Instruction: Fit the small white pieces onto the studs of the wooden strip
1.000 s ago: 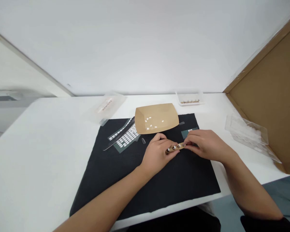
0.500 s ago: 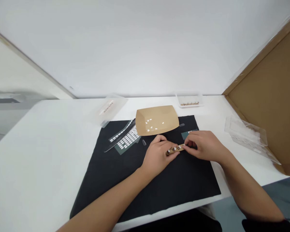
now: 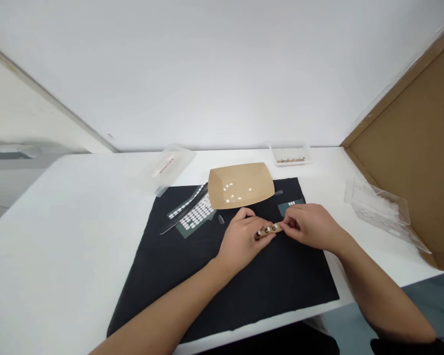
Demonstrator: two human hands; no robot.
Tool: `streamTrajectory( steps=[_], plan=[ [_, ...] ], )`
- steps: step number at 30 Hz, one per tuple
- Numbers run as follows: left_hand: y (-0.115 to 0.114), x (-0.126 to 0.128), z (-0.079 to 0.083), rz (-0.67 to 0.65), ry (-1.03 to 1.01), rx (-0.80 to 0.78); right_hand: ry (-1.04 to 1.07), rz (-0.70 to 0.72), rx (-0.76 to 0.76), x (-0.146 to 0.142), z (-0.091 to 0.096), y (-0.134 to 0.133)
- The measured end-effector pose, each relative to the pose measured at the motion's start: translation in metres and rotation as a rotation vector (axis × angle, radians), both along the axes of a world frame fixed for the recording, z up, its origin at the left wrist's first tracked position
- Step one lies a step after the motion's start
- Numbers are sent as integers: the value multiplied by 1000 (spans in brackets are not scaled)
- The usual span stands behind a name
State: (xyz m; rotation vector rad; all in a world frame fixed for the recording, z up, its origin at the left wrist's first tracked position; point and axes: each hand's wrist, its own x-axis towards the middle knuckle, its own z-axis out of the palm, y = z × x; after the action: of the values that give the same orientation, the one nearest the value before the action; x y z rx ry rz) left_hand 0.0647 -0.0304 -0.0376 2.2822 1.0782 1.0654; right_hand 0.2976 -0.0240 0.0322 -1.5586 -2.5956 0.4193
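My left hand [image 3: 243,239] is closed around a short wooden strip [image 3: 277,229] above the black mat. Along the strip's top sit several dark round spots and small white oval tabs. My right hand [image 3: 311,226] is pinched at the strip's right end, with thumb and index fingertips touching there; whatever lies between them is hidden. Just behind the right fingers is a small dark green sheet [image 3: 283,209] with a few white ovals. A clear nail-shaped piece [image 3: 221,219] lies left of my left hand.
A brown paper tray [image 3: 240,172] holds loose white ovals. Left of it are sheets of white ovals [image 3: 197,215] and a dark curved strip [image 3: 183,217]. A clear box with small brown pieces [image 3: 290,157], a frosted lid [image 3: 173,165] and a clear plastic case [image 3: 381,207] stand around the black mat [image 3: 163,276].
The right fingertips stay at the strip's end, with the hand slightly lower in view. A white bit earlier seen at those fingertips is now mostly covered. The left hand keeps its hold.
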Motion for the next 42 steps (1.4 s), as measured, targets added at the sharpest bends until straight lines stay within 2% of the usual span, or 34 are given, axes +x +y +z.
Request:
streamTrajectory(
  steps=[9,14,20,24,28,36,42],
  plan=[
    [0,0,1,-3,10,-3,-21,2,7,-1,-2,1],
    [0,-1,0,-5,20,7,49,60,-57,10,0,8],
    [0,-2,0,2,29,-8,83,-74,87,38,-3,27],
    [0,-2,0,-5,31,-15,108,-17,106,47,-16,38],
    [-1,-2,0,-4,32,-13,62,6,104,46,-24,42],
    [0,-2,2,-13,42,-5,-36,-60,141,41,-24,42],
    [0,-2,2,-13,49,-17,-169,30,189,38,-16,43]
  ],
)
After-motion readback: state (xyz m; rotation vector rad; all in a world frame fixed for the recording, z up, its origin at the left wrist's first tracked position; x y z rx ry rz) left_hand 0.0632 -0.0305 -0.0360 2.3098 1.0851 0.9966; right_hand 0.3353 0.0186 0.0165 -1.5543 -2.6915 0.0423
